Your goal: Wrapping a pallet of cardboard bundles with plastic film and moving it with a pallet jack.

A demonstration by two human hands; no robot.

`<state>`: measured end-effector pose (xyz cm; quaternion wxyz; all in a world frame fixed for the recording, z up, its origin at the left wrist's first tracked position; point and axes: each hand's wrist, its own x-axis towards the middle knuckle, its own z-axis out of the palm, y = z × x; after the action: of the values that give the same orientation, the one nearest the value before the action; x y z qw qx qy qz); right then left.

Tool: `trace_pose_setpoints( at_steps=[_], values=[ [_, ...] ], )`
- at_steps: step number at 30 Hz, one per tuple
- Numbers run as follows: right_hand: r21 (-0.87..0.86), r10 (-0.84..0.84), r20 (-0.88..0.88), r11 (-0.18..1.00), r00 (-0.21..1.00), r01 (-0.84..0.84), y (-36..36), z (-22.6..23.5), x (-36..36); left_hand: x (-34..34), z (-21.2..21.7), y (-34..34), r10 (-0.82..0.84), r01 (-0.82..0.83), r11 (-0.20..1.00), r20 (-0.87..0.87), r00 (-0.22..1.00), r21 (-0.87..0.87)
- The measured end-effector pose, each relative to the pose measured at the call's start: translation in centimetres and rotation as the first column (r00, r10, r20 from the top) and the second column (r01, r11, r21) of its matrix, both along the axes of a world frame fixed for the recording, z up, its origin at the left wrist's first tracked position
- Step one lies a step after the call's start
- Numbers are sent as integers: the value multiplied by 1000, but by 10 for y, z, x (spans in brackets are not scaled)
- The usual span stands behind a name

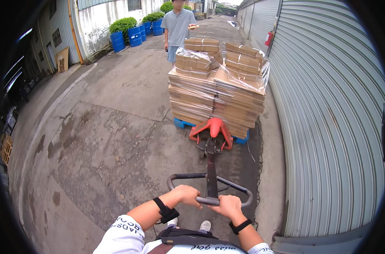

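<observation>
My left hand (188,195) and my right hand (227,206) are both closed round the near bar of a pallet jack handle (174,176), a dark metal loop. From the loop a dark shaft (212,169) runs forward to the red pallet jack (215,128). Its forks are hidden under a blue pallet (182,123). Flat cardboard sheets (192,95) are stacked on that pallet in two piles, wrapped in clear film. Strapped cardboard bundles (242,63) lie on top of the piles.
A person (178,31) in a grey shirt stands beyond the load, holding something small. Grey roller shutters (328,106) line the right side, with a red fire extinguisher (268,38). Blue drums (135,37) with bushes stand far left. The concrete ground (103,148) is cracked and rough.
</observation>
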<state>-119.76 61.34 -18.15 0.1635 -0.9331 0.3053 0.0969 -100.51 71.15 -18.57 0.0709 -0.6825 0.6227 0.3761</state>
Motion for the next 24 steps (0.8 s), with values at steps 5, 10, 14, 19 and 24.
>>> trace_pose_setpoints(
  at_steps=[5, 10, 14, 19, 24],
  values=[
    [627, 119, -173, 778, 978, 16, 96, -187, -77, -63, -228, 146, 105, -80, 990, -232, 967, 114],
    [550, 331, -149, 811, 932, -201, 0, -65, -19, -11, -55, 27, 67, 43, 925, -273, 960, 378],
    [-135, 8, 119, 991, 993, 8, -77, 80, 50, 45, 64, -55, 170, -57, 832, 156, 973, -552],
    [-152, -31, 120, 987, 992, 49, -73, 79, 51, 43, 72, -62, 123, -17, 877, 189, 974, -479],
    [255, 50, -125, 967, 991, -16, 33, -53, -28, -33, -48, 52, 17, -16, 999, -38, 999, 31]
  ],
)
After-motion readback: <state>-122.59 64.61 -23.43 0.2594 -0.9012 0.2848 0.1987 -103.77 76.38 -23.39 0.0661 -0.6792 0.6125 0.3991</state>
